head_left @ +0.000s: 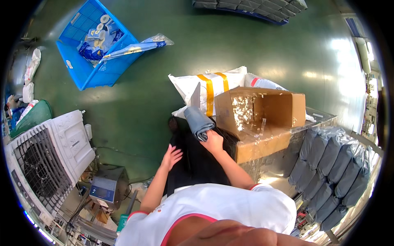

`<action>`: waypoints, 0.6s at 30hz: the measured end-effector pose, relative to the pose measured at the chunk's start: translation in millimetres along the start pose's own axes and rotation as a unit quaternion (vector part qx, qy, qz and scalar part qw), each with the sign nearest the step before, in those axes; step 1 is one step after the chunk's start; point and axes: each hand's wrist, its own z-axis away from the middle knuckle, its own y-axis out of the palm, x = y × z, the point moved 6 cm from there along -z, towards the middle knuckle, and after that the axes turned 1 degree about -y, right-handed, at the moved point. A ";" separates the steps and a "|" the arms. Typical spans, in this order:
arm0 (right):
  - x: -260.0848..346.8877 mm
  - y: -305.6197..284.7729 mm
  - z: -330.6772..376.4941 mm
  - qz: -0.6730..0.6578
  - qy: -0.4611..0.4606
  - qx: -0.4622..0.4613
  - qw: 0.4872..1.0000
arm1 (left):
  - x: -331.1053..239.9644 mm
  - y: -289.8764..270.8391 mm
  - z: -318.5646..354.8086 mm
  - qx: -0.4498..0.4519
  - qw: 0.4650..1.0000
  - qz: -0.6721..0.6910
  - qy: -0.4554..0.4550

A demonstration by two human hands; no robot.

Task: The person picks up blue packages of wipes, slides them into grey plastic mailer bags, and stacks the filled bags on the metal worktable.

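Observation:
My right hand (213, 142) is closed round one end of a grey plastic roll (198, 122), which looks like rolled or folded film bags. The roll points up and left, its coiled end near my fingers. My left hand (172, 156) is held out below and left of the roll, fingers apart and nothing in it. Just right of the roll stands an open cardboard box (292, 107) with small pale scraps stuck to its inner side. Behind the roll lies a white woven sack (186, 86) with yellow stripes.
A blue plastic crate (119, 69) holding label rolls and film stands at the far left. An air cooler (67, 143) and a metal control box (107, 186) are at my left. Several grey wrapped bundles (328, 172) are stacked at my right. More grey bundles (254, 8) lie at the far side.

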 end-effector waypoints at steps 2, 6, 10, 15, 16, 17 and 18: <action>25.6 -30.4 13.7 -0.011 -0.120 -0.001 0.993 | -17.0 26.6 9.7 0.019 0.999 0.019 -0.038; 68.3 -90.6 92.9 -0.006 -0.227 0.106 0.968 | 16.6 102.6 44.9 0.126 0.972 0.078 -0.182; 101.4 -96.1 124.1 0.043 -0.332 0.060 0.940 | 36.5 108.7 51.9 0.096 0.990 0.013 -0.103; 137.7 -108.8 126.8 0.051 -0.343 0.012 0.938 | 6.2 143.4 83.0 0.221 0.970 0.084 -0.061; 143.3 -102.8 125.8 0.053 -0.349 0.003 0.936 | -7.0 150.7 89.7 0.261 0.958 0.097 -0.069; 150.1 -99.8 123.1 0.054 -0.354 -0.006 0.934 | -19.6 148.0 89.0 0.245 0.965 0.057 -0.069; 164.5 -110.0 115.1 0.025 -0.367 0.000 0.930 | -35.2 144.5 85.6 0.231 0.970 0.018 -0.068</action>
